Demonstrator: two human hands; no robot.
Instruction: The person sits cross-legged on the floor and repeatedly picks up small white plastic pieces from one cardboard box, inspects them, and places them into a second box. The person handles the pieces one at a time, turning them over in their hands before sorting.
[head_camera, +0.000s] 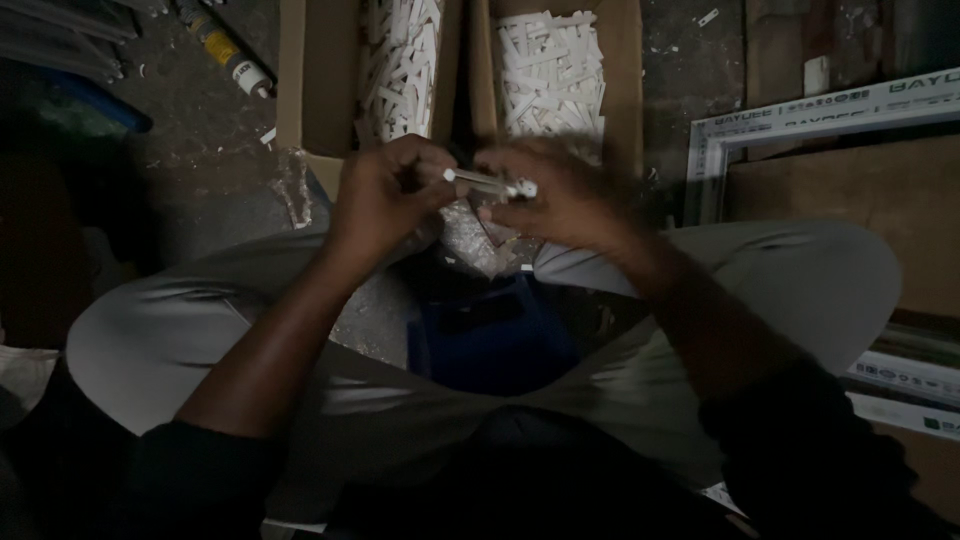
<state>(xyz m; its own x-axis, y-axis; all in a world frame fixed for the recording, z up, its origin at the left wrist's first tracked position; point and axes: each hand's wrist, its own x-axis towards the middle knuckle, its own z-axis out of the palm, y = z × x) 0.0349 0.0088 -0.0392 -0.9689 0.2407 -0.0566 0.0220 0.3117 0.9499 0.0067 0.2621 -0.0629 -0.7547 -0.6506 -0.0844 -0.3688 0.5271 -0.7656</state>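
Grey-trousered knees (200, 320) framed the view, nearest the camera. Left hand (385, 195) was closed, fingers pinching one end of a small white strip (488, 183); right hand (560, 195) was curled about its other end, so the piece bridged both hands above the lap. Beyond the hands, two cardboard boxes (320, 80) held similar white strips. Judged risk: in dim light, with the right hand blurred, an uneven pinch could let the piece drop between the knees.
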